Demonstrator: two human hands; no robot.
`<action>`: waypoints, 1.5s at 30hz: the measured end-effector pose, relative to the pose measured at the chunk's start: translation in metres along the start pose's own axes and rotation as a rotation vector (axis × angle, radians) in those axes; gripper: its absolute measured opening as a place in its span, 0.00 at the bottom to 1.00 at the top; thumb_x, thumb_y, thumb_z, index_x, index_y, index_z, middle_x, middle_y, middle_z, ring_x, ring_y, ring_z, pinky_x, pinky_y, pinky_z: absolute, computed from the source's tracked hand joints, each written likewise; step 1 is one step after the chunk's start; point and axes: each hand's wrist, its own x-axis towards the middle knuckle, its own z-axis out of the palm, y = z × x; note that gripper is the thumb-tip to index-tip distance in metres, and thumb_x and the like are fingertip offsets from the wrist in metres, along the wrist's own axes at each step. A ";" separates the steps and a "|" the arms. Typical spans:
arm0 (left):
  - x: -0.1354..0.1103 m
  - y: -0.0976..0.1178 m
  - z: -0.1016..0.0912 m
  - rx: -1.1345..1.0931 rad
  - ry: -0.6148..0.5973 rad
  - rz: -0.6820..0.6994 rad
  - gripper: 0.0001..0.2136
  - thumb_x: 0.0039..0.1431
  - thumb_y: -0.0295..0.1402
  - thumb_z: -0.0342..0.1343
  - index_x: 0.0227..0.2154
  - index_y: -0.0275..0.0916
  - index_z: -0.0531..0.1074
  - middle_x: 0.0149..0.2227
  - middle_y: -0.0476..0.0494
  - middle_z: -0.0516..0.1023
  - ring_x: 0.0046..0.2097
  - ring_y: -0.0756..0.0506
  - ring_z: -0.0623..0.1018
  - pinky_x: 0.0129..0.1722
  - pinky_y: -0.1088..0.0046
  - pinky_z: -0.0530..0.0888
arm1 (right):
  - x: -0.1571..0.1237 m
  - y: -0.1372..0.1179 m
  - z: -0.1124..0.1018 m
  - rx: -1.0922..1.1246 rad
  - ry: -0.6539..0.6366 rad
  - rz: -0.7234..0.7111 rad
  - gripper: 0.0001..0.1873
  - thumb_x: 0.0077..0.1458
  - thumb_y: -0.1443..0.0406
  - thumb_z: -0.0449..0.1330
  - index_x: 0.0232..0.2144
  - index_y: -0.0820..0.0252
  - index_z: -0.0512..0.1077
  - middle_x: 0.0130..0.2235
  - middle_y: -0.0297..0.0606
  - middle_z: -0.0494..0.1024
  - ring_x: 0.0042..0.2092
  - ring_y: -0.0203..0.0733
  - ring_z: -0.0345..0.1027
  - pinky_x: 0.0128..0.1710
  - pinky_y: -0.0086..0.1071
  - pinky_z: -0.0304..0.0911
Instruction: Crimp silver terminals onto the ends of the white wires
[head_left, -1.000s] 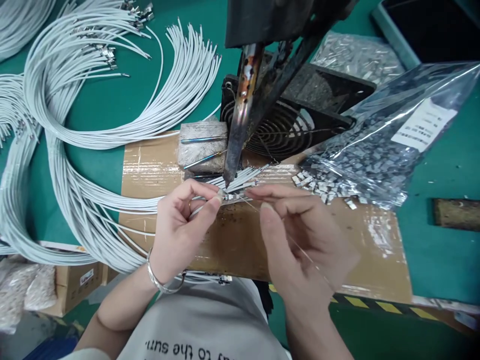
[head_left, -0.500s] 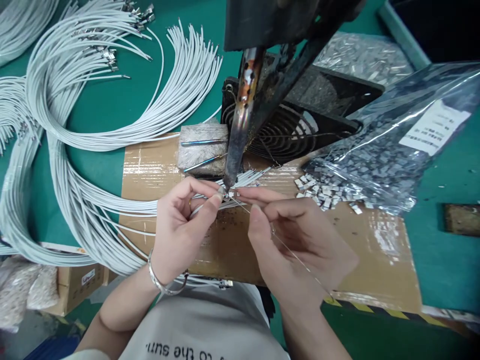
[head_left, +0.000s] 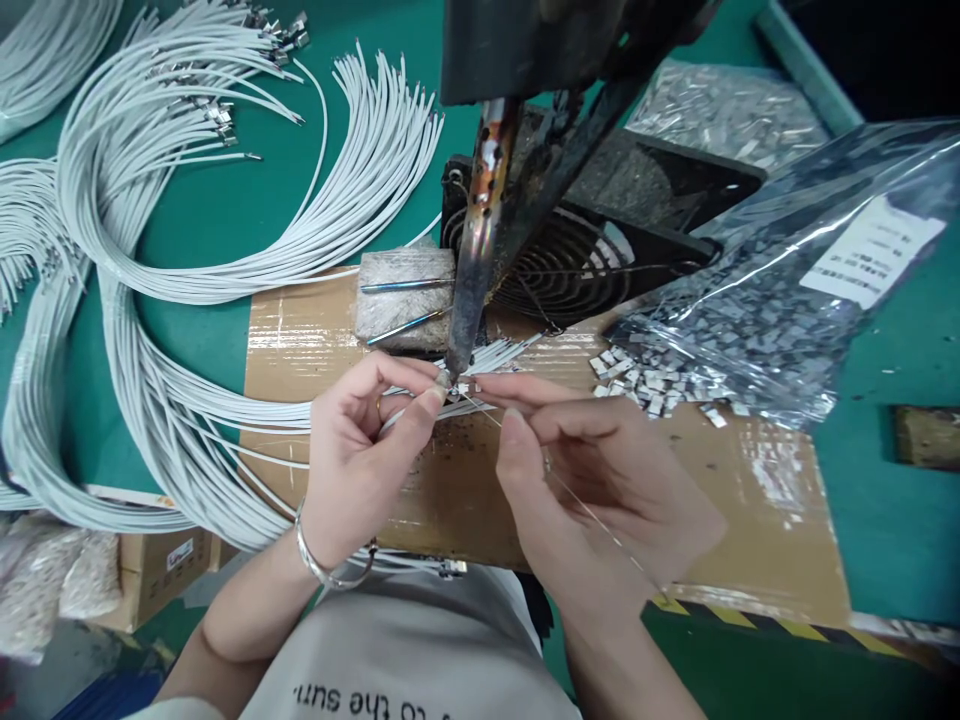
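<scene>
One thin wire [head_left: 592,515], in right hand [head_left: 611,470], end beyond thumb [head_left: 521,460]

One phrase legible, upside down

- Shirt [head_left: 420,640], just below the near edge of the cardboard sheet [head_left: 480,500]: dark lettering, inverted in view, reads "to the sun"; start of phrase cannot be made out.
- Plastic bag [head_left: 757,325], by the sheet's far right corner: white label [head_left: 874,253], several printed lines, too small to read.
- Carton [head_left: 161,580], lower left of the sheet: small label [head_left: 180,554], print unreadable.
- Striped tape [head_left: 731,617], below the sheet's near right edge: yellow-and-black marking.
</scene>
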 end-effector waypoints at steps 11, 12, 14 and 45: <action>0.001 0.000 0.000 -0.016 -0.007 0.006 0.06 0.62 0.25 0.66 0.30 0.40 0.79 0.38 0.47 0.83 0.24 0.55 0.64 0.22 0.76 0.62 | 0.000 -0.002 0.002 0.010 0.027 -0.001 0.10 0.60 0.74 0.65 0.32 0.54 0.72 0.46 0.37 0.88 0.46 0.45 0.84 0.44 0.38 0.76; 0.001 -0.001 0.000 -0.020 -0.011 0.010 0.06 0.62 0.25 0.66 0.30 0.40 0.79 0.38 0.47 0.82 0.25 0.55 0.64 0.22 0.76 0.61 | 0.000 -0.002 0.002 0.007 0.029 0.004 0.10 0.60 0.74 0.65 0.32 0.54 0.72 0.46 0.37 0.88 0.46 0.45 0.84 0.44 0.37 0.76; 0.001 -0.002 0.000 -0.030 -0.022 0.026 0.06 0.62 0.24 0.65 0.30 0.40 0.79 0.37 0.48 0.82 0.25 0.55 0.65 0.23 0.77 0.62 | 0.000 -0.002 0.002 -0.002 0.036 0.005 0.10 0.60 0.74 0.65 0.32 0.54 0.72 0.45 0.36 0.88 0.46 0.45 0.84 0.44 0.37 0.76; 0.002 -0.001 0.001 -0.099 -0.023 -0.096 0.06 0.59 0.26 0.67 0.27 0.36 0.78 0.35 0.47 0.81 0.20 0.60 0.59 0.16 0.81 0.52 | -0.001 0.001 0.003 -0.044 0.047 -0.020 0.11 0.60 0.74 0.65 0.31 0.54 0.71 0.43 0.37 0.88 0.45 0.46 0.85 0.44 0.38 0.77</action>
